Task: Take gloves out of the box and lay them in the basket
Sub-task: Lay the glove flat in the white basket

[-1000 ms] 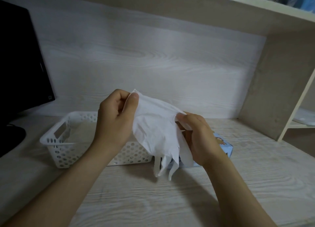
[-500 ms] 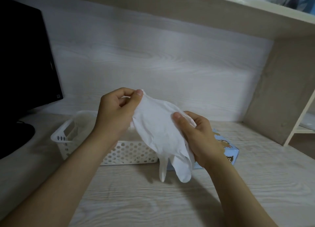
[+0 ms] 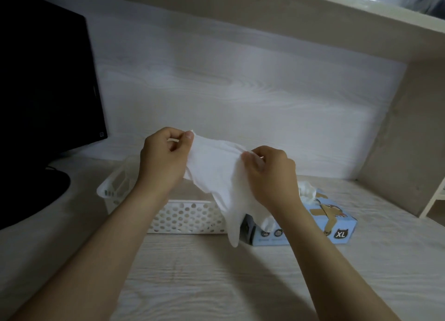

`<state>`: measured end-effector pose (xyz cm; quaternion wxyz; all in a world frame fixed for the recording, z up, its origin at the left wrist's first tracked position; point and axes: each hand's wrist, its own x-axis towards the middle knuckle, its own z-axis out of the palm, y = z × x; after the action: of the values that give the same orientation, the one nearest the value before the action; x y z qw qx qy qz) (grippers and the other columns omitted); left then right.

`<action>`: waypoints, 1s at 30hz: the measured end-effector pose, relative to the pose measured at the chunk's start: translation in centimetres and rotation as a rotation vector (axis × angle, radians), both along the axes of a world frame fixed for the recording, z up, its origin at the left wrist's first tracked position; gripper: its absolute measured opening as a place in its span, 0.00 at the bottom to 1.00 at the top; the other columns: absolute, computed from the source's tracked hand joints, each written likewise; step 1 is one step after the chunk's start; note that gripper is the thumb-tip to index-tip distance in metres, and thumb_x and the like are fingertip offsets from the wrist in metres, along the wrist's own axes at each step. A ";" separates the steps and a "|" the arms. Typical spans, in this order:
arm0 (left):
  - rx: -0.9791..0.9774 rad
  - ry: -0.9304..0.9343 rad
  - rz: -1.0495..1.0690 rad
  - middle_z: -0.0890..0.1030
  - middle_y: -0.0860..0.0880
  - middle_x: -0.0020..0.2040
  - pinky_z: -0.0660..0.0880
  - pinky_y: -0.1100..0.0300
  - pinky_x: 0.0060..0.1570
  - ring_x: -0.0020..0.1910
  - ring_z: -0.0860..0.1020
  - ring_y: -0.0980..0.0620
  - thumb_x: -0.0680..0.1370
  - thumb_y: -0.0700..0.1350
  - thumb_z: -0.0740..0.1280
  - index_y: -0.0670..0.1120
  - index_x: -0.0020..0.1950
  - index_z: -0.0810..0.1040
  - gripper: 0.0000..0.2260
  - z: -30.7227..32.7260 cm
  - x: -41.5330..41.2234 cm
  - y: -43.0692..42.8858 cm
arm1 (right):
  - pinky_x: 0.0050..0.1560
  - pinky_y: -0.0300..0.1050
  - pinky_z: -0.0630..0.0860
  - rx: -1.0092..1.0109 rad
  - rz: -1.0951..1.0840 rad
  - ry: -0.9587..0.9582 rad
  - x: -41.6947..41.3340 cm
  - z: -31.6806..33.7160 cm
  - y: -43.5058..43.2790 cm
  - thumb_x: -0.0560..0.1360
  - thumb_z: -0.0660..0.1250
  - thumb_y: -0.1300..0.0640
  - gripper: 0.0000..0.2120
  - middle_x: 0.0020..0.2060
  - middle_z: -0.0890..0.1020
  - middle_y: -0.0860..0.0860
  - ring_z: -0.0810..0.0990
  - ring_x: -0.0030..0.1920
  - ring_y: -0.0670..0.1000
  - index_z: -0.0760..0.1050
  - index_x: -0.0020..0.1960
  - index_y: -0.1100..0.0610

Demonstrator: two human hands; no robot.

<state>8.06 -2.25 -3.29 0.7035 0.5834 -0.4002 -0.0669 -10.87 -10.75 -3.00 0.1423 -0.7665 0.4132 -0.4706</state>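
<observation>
A white glove (image 3: 218,176) hangs in the air between my hands, its fingers pointing down toward the desk. My left hand (image 3: 163,161) pinches the cuff's left corner between thumb and fingers. My right hand (image 3: 267,173) pinches the cuff's right edge. Below and behind the glove stands the white perforated basket (image 3: 187,216), partly hidden by my left arm. The light blue glove box (image 3: 337,220) marked XL lies to the basket's right, with white gloves (image 3: 307,192) poking out of its top opening.
A black monitor (image 3: 45,80) on a round stand fills the left. A wood-grain back wall rises behind the pale desk (image 3: 216,284). A shelf (image 3: 337,10) runs overhead, and an upright side panel (image 3: 404,133) closes the right.
My right hand has shifted from the glove's palm up to the cuff edge and now pinches it. The glove is stretched wider between both hands. The view has tilted.
</observation>
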 end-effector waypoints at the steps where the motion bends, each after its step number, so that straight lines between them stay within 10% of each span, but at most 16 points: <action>1: 0.016 -0.028 0.032 0.86 0.50 0.41 0.84 0.44 0.47 0.43 0.85 0.48 0.82 0.52 0.71 0.51 0.53 0.80 0.06 0.0 0.3 0.1 | 0.36 0.45 0.75 -0.004 -0.029 0.020 0.5 0.0 0.0 0.83 0.64 0.48 0.13 0.35 0.82 0.48 0.81 0.38 0.52 0.82 0.45 0.52; 4: 0.087 -0.210 0.113 0.83 0.49 0.42 0.75 0.67 0.41 0.42 0.81 0.52 0.83 0.47 0.69 0.49 0.62 0.69 0.12 0.0 1.2 0.8 | 0.43 0.51 0.80 -0.027 -0.094 0.103 2.0 0.2 0.0 0.84 0.64 0.47 0.11 0.41 0.83 0.50 0.81 0.42 0.57 0.81 0.51 0.51; 13: 0.439 -0.581 0.252 0.79 0.51 0.49 0.77 0.54 0.42 0.43 0.78 0.48 0.82 0.35 0.61 0.57 0.49 0.79 0.16 -0.8 3.9 2.3 | 0.44 0.51 0.79 -0.075 -0.027 0.321 6.3 0.8 -1.2 0.84 0.65 0.49 0.10 0.48 0.84 0.55 0.82 0.47 0.60 0.82 0.58 0.51; 18: 0.678 -0.617 0.322 0.78 0.42 0.61 0.77 0.51 0.49 0.54 0.79 0.40 0.83 0.35 0.63 0.52 0.61 0.81 0.15 -0.4 4.6 2.6 | 0.46 0.51 0.79 -0.011 0.064 0.454 8.3 1.6 -2.3 0.83 0.67 0.46 0.12 0.52 0.84 0.55 0.83 0.52 0.60 0.82 0.58 0.52; 24: 0.830 -0.622 0.290 0.79 0.43 0.48 0.79 0.51 0.42 0.42 0.78 0.44 0.79 0.37 0.66 0.43 0.46 0.78 0.03 -0.5 5.2 2.9 | 0.49 0.50 0.77 0.040 0.124 0.576 9.3 1.2 -3.4 0.79 0.72 0.39 0.16 0.52 0.83 0.53 0.82 0.54 0.57 0.81 0.59 0.50; 30: 0.965 -0.667 0.300 0.75 0.44 0.60 0.77 0.52 0.49 0.54 0.78 0.42 0.78 0.35 0.67 0.46 0.61 0.77 0.13 -0.3 5.1 2.9 | 0.56 0.54 0.80 -0.074 0.130 0.629 8.9 0.8 -3.6 0.78 0.76 0.46 0.20 0.55 0.83 0.52 0.82 0.57 0.56 0.77 0.66 0.49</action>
<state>13.12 0.62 -3.58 0.1977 0.8763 -0.4370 0.0454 -2.00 -14.36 -2.16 0.0093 -0.9039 0.3695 -0.2154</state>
